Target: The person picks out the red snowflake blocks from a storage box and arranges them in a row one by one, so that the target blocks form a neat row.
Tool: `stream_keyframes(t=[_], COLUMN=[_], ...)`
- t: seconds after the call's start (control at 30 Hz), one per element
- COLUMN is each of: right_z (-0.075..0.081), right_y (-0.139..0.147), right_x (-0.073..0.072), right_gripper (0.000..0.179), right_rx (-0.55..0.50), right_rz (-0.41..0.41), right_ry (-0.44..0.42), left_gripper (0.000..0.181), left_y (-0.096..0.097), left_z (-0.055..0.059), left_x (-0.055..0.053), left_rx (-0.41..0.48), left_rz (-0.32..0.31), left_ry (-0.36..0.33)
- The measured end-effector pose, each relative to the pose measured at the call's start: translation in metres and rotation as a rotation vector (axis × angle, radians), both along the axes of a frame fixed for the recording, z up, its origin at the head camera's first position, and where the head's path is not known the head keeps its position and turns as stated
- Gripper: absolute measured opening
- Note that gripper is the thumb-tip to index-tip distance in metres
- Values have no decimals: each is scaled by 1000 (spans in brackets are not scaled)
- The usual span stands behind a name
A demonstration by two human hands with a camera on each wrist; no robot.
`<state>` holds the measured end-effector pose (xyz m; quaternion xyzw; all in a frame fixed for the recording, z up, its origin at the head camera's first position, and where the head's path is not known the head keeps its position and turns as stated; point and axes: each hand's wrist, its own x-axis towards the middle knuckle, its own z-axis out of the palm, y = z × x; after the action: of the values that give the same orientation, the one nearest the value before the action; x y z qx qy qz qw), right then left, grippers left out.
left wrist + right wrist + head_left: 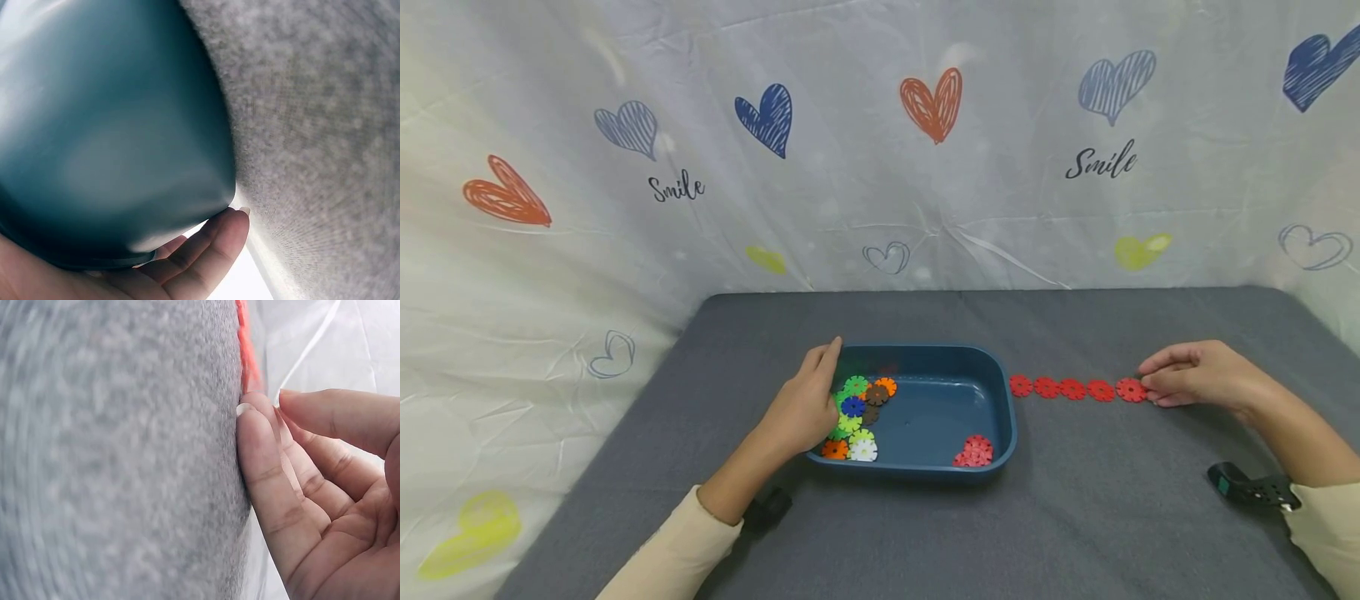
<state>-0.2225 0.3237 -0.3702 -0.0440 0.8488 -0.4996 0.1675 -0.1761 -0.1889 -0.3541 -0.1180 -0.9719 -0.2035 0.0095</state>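
A blue plastic tray [925, 350] sits on the grey cloth. My left hand [801, 408] grips its left end; in the left wrist view the fingers [212, 250] curl against the tray's outer wall [125, 156]. Several red notched discs [1072, 389] lie in a row to the right of the tray. At the row's right end, my right hand [1198, 379] touches the last red disc [1131, 389] with its fingertips. Its right wrist view shows the fingers [262, 450] low against the cloth, beside a blurred red edge [245, 344], with a gap between the digits.
Inside the tray, mixed green, orange, brown, blue and white discs [853, 407] are heaped at the left, and a small pile of red discs [976, 451] lies in the front right corner. A black wrist strap [1251, 487] shows by the right sleeve. Behind the table hangs a heart-patterned curtain [850, 192].
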Motion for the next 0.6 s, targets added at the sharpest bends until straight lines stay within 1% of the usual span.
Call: stream_keyframes(t=[0.17,0.33,0.6], right_z=[0,1,8], right_y=[4,4,-9], right_x=[-1,0,4], right_gripper=[39,38,36], right_rx=[2,17,4], right_rz=[8,14,20], right_ry=[-8,19,65], left_gripper=[72,72,73], left_y=[0,0,0], left_z=[0,0,0], left_x=[0,0,0], left_rx=[0,5,11], left_rz=[-3,-8,-6], left_ry=[-2,1,-6])
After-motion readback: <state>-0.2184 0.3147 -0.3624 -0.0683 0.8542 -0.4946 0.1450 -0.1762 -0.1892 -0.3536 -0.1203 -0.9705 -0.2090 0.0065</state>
